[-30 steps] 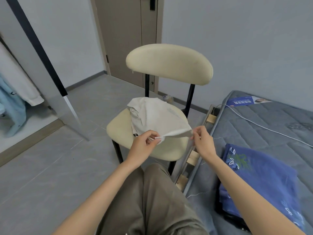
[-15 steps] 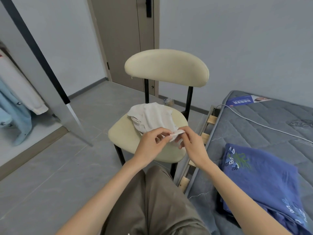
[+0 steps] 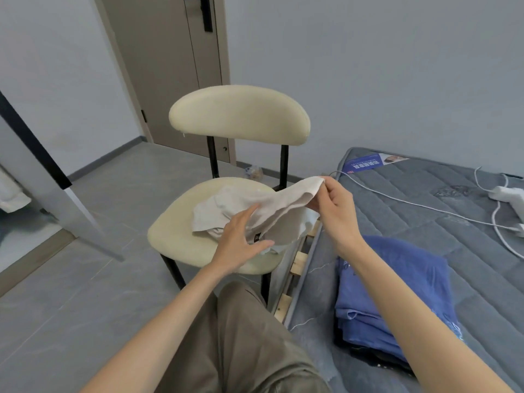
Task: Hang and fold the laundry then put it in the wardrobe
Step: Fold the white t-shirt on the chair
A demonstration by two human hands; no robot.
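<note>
A light beige garment [image 3: 241, 207] lies crumpled on the seat of a cream chair [image 3: 175, 236]. My right hand [image 3: 333, 207] pinches one edge of the garment and holds it lifted above the chair's right side. My left hand [image 3: 239, 239] is spread with straight fingers, reaching under the lifted cloth near a small dark label. A folded blue garment [image 3: 397, 293] with a printed pattern rests on the grey mattress [image 3: 425, 222] to my right.
A white cable [image 3: 411, 204] and a white charger [image 3: 510, 194] lie across the mattress. A closed door [image 3: 170, 66] stands behind the chair. At the far left an open wardrobe holds hanging clothes [image 3: 11, 194]. Grey tiled floor [image 3: 71, 293] surrounds the chair.
My hands were pinching the cloth close together. Now my right hand has drawn its edge up and to the right, and my left hand has let go and spread open.
</note>
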